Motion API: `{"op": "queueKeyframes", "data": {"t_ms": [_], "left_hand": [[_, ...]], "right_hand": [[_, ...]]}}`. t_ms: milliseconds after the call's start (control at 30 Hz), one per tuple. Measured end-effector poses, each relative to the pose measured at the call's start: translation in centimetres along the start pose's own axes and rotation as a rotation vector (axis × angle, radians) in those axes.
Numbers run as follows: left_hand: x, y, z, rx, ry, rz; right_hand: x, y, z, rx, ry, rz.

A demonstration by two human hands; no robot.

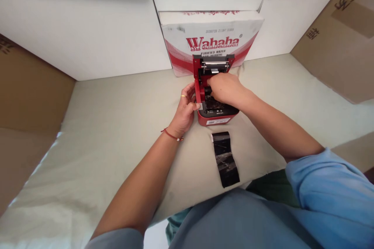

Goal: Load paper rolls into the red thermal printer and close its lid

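A red and black label printer (pixel 218 120) stands on the cloth-covered table with its lid (pixel 217 60) raised, showing a metal roller inside. My left hand (pixel 186 109) grips the printer's left side, thumb pressed by the front left corner of the opening. Inside the open body my right hand (pixel 226 87) is closed, its curled fingers at a black ribbon roll (pixel 208 90); part of the fingertips is hidden. Glossy black ribbon (pixel 214 103) spreads in front of that roll. Nearer to me lies another black ribbon roll (pixel 224 157), partly unwound, with a white core.
Behind the printer leans a white and red Wahaha water box (pixel 181 42). White boxes (pixel 87 35) form a wall at the back. Brown cartons stand at the left (pixel 29 105) and right (pixel 336 46). A pale cloth (pixel 117 124) covers the table.
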State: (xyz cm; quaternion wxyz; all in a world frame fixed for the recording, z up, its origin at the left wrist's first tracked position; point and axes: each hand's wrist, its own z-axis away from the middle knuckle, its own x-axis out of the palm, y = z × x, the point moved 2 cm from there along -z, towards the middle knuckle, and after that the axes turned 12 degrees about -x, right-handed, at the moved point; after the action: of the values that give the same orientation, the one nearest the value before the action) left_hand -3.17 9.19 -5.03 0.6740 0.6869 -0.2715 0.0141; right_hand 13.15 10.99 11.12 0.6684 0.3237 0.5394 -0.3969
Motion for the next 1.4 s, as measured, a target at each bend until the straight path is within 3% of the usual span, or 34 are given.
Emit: {"op": "queueKeyframes", "data": {"t_ms": [100,167,300,367,467,600,667,733,800,867,967,1067,1200,1300,1400], "left_hand": [[0.0,0.1,0.1,-0.005,0.002,0.011],[0.1,0.2,0.2,0.0,0.011,0.009],[0.4,0.2,0.3,0.031,0.03,-0.019],[0.5,0.1,0.3,0.044,0.064,-0.032],[0.6,-0.2,0.4,0.061,0.105,-0.074],[1.1,0.8,1.6,0.156,0.207,-0.273],[2.0,2.5,2.9,0.324,0.327,-0.494],[3.7,4.4,4.3,0.583,0.418,-0.739],[5.7,5.7,5.3,0.774,0.392,-0.949],[7.4,5.9,5.8,0.862,0.274,-1.106],[8.5,5.2,5.9,0.923,0.25,-1.229],[8.4,4.6,5.9,0.929,0.27,-1.246],[8.2,4.5,6.2,0.907,0.259,-1.243],[8.3,4.7,6.4,0.899,0.27,-1.244],[8.3,4.7,6.4,0.906,0.264,-1.261]], "right_hand": [[-0.1,0.1,0.1,-0.028,0.002,-0.037],[-0.1,0.3,1.4,-0.109,0.09,-0.145],[1.0,0.9,6.9,-0.399,0.509,-0.371],[2.6,1.2,10.1,-0.544,0.639,-0.368],[5.7,1.7,13.3,-0.618,0.644,-0.291],[8.6,2.0,14.6,-0.6,0.645,-0.233],[9.3,2.0,14.6,-0.597,0.659,-0.242],[9.5,1.8,14.6,-0.598,0.669,-0.262],[9.2,1.8,14.7,-0.61,0.684,-0.297],[8.3,2.3,14.5,-0.61,0.718,-0.377],[6.5,4.7,12.4,-0.457,0.827,-0.584],[5.1,8.2,7.3,-0.24,0.923,-0.761],[4.1,10.7,0.6,-0.206,0.905,-0.983],[3.5,9.6,-0.1,-0.234,0.886,-1.058],[3.4,7.9,2.5,-0.235,0.896,-1.049]]}}
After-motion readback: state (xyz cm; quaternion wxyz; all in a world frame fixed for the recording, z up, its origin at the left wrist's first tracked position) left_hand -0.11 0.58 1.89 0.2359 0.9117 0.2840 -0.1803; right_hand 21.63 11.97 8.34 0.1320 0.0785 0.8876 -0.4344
